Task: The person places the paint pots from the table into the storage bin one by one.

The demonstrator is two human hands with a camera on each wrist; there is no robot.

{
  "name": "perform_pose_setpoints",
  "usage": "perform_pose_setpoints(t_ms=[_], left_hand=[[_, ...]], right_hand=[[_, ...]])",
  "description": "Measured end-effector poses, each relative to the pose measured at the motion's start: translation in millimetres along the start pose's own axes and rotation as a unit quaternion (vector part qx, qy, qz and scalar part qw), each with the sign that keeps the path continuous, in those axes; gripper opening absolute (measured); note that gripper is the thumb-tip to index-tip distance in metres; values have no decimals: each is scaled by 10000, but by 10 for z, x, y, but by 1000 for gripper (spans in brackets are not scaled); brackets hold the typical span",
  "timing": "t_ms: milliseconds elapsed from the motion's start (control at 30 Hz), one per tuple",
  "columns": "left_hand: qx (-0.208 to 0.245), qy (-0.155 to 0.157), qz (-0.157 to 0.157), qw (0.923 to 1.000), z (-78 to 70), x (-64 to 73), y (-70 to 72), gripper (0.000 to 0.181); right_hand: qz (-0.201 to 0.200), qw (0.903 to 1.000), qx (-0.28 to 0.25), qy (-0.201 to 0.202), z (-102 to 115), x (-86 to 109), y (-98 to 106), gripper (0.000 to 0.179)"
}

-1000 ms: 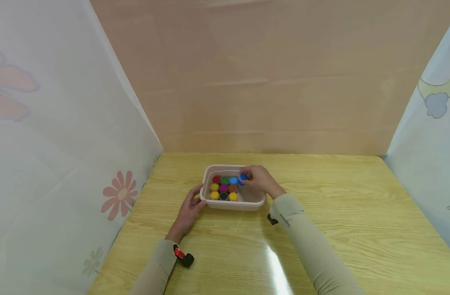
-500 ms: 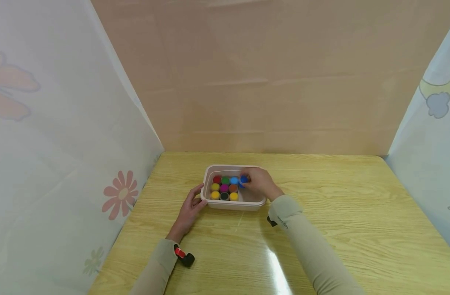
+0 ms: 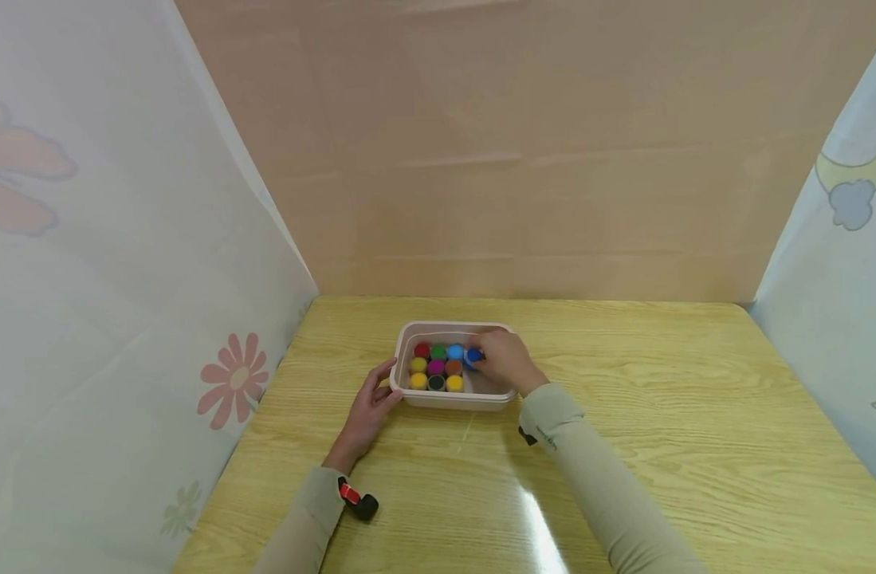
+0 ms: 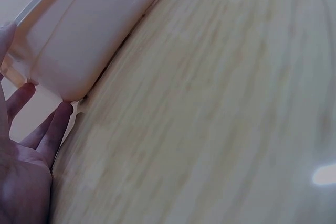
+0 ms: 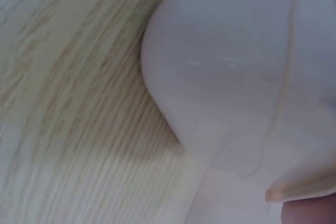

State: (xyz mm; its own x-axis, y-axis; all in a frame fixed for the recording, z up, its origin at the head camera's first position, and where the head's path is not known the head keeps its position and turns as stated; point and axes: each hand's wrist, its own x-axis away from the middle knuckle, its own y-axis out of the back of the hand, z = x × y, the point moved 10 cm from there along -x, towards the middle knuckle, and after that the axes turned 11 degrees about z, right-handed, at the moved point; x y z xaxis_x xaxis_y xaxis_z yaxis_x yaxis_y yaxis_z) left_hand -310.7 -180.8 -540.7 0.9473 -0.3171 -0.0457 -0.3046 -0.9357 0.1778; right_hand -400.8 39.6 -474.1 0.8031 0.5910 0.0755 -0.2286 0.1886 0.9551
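A pale pink plastic tub (image 3: pixel 452 404) sits on the table. In its left part several small paint pots stand in rows, among them a red one (image 3: pixel 422 351), a purple one (image 3: pixel 436 367) and a black one (image 3: pixel 436 383). My right hand (image 3: pixel 505 359) reaches over the right side and pinches a blue paint pot (image 3: pixel 473 356) beside the light blue one (image 3: pixel 455 351). My left hand (image 3: pixel 369 410) rests against the tub's left end, its extended fingertips touching the outer wall in the left wrist view. The right wrist view shows the tub's outside (image 5: pixel 226 72); the pot is hidden there.
The wooden table (image 3: pixel 660 422) extends on both sides of the tub. A brown backdrop (image 3: pixel 524 159) rises behind it, with patterned sheets (image 3: pixel 122 319) at the sides. Each sleeve cuff carries a black device (image 3: pixel 366 506).
My right hand has lowered slightly into the tub with the blue paint pot, bringing it level with the back row. The left hand and the tub have stayed in place.
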Motion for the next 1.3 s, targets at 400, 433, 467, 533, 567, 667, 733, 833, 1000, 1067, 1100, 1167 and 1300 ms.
perform_pose_setpoints(t_ms=[400, 433, 467, 533, 567, 667, 733, 833, 1000, 1067, 1100, 1167, 1300], left_hand=[[33, 73, -3, 10000, -3, 11, -1, 59], [45, 83, 1, 10000, -3, 9, -2, 59], [63, 90, 2, 9999, -1, 8, -1, 59], [100, 83, 11, 9999, -7, 4, -5, 60], [98, 75, 7, 9999, -11, 4, -5, 61], [61, 58, -1, 10000, -17, 4, -3, 62], [22, 62, -6, 10000, -16, 5, -1, 61], [7, 65, -9, 10000, -9, 6, 3, 60], [24, 35, -13, 10000, 9, 8, 11, 59], [25, 24, -6, 10000, 18, 8, 13, 59], [34, 9, 1, 10000, 17, 7, 12, 59], [59, -5, 3, 10000, 16, 5, 11, 59], [68, -3, 7, 10000, 17, -1, 3, 60]], right_hand=[[-72, 9996, 274, 11, 5, 5, 3, 20], [-68, 9997, 254, -6, 4, 6, 7, 21], [-52, 9997, 226, -27, 2, 5, 8, 23], [-51, 9999, 152, -55, 0, 4, 17, 24], [-53, 9999, 116, -64, 0, 4, 22, 24], [-110, 9999, 15, -72, 0, 9, 36, 25], [-132, 9999, -40, -82, -2, 11, 41, 26], [-122, 9998, -80, -115, -7, 9, 32, 27], [-161, 9998, 0, -73, 4, 7, 22, 26], [-173, 9998, -18, -46, 9, 9, 30, 26], [-155, 9999, -60, -44, 9, 10, 34, 25], [-94, 9994, -313, -60, -1, 18, 46, 25], [-52, 9952, -978, -36, -30, 64, 99, 23]])
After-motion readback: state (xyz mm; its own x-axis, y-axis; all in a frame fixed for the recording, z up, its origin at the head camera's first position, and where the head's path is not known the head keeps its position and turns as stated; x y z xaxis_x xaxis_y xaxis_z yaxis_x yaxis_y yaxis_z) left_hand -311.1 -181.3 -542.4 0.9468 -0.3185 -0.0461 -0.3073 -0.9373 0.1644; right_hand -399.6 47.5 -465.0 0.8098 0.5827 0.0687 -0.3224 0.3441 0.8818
